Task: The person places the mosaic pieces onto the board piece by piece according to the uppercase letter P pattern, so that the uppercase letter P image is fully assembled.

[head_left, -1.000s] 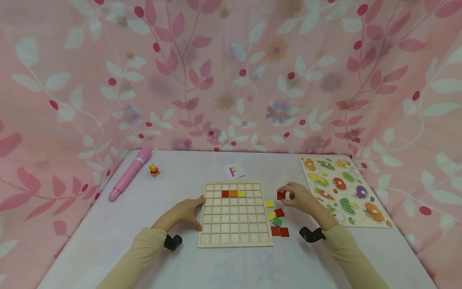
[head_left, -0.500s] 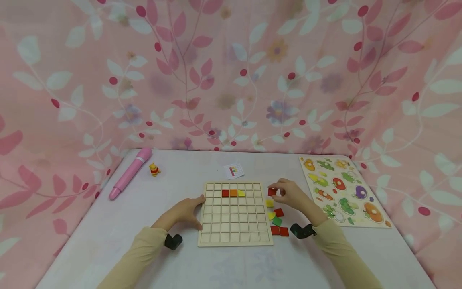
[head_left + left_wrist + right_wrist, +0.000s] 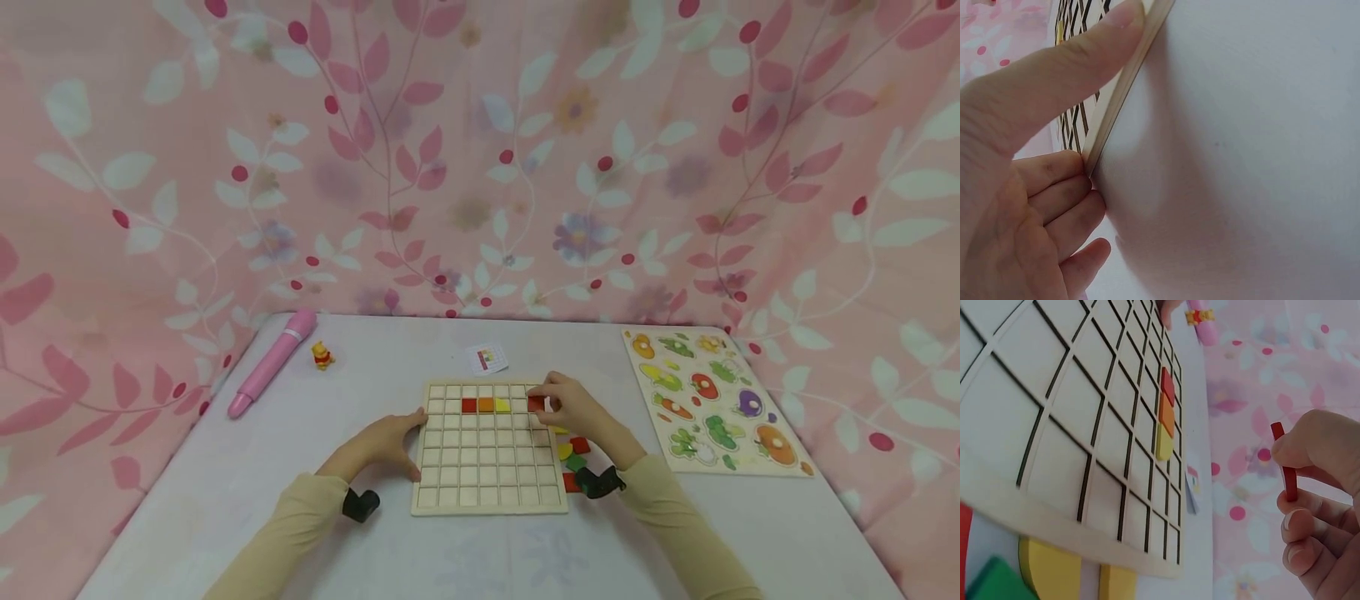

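My right hand [image 3: 573, 408] pinches a red square tile [image 3: 1284, 462] between thumb and fingers, over the right columns of a wooden grid board [image 3: 477, 479]. In the right wrist view the tile appears edge-on, raised above the board. Set side by side in the second row are a red tile [image 3: 468, 405], an orange tile [image 3: 486, 405] and a yellow tile [image 3: 502, 406]. My left hand [image 3: 382, 446] rests against the board's left edge, thumb and fingers spread apart. In the left wrist view the thumb [image 3: 1097, 47] lies on the rim and the other fingertips touch the edge.
Loose red, yellow and green tiles [image 3: 576, 462] lie along the board's right side, partly hidden by my right arm. Behind the board is a small pattern card [image 3: 487, 358]. A vegetable puzzle board [image 3: 712, 400] is at right; a pink tube [image 3: 272, 364] and a bear figurine [image 3: 322, 356] are at left.
My right hand has carried the red tile leftward, from beside the board to over its right columns. My left hand has stayed at the left edge.
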The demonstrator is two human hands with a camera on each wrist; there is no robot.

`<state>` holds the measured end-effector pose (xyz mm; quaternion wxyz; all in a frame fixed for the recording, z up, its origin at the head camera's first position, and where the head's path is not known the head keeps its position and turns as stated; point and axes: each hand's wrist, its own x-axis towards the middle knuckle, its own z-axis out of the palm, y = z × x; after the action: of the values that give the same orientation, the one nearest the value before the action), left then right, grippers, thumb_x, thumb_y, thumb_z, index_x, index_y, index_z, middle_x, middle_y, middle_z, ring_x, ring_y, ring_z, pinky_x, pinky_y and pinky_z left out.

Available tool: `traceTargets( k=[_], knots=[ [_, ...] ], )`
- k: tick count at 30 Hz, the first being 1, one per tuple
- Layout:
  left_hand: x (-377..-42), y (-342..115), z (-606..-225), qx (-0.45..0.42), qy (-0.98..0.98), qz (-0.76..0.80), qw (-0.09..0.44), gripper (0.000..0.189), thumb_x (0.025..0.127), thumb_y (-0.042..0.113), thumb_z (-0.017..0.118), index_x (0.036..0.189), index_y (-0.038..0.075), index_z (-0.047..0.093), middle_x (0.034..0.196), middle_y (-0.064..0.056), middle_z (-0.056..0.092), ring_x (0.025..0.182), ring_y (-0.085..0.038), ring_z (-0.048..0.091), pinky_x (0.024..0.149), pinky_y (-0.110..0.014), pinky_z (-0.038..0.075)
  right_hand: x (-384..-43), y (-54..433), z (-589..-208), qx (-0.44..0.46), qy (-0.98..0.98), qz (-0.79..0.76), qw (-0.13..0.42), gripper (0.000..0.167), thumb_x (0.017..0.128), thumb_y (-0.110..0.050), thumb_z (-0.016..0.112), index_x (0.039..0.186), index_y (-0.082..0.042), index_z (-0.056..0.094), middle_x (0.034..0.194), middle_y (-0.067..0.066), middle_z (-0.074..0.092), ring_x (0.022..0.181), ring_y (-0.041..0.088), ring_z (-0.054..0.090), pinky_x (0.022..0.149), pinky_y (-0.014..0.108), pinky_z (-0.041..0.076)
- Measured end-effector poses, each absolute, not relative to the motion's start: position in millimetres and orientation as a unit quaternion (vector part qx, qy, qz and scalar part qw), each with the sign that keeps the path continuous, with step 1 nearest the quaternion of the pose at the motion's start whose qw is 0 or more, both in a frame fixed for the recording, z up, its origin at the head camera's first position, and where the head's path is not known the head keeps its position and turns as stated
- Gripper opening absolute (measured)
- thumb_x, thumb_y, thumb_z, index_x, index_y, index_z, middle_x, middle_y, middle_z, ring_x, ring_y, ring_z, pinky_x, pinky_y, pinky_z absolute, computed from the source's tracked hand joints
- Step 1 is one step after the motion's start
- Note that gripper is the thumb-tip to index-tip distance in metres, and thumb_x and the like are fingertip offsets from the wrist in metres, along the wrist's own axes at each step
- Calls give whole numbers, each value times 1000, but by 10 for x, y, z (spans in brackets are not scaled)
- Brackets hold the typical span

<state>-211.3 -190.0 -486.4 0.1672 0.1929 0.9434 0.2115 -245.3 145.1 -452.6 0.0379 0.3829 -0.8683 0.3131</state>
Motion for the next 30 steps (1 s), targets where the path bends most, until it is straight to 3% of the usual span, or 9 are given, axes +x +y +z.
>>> traceTargets(
  k=[16,30],
  knots=[
    [-2096,-1896,-4892,190,945,210,165,99,50,35,86,133,3,41,139,-12,33,124,-29,34,99,-42,28,-2469,985,-4660,401,-853,334,16,27,77,-5,66,102,3,64,77,11,48,58,9,37,50,21,34],
    [-2118,-1887,-4867,191,946,203,162,101,49,36,86,134,4,41,139,-11,33,123,-29,34,98,-41,29,-2511,678,-4794,394,-858,329,-8,24,74,-7,73,94,2,65,81,5,56,63,12,45,56,21,41]
  ],
)
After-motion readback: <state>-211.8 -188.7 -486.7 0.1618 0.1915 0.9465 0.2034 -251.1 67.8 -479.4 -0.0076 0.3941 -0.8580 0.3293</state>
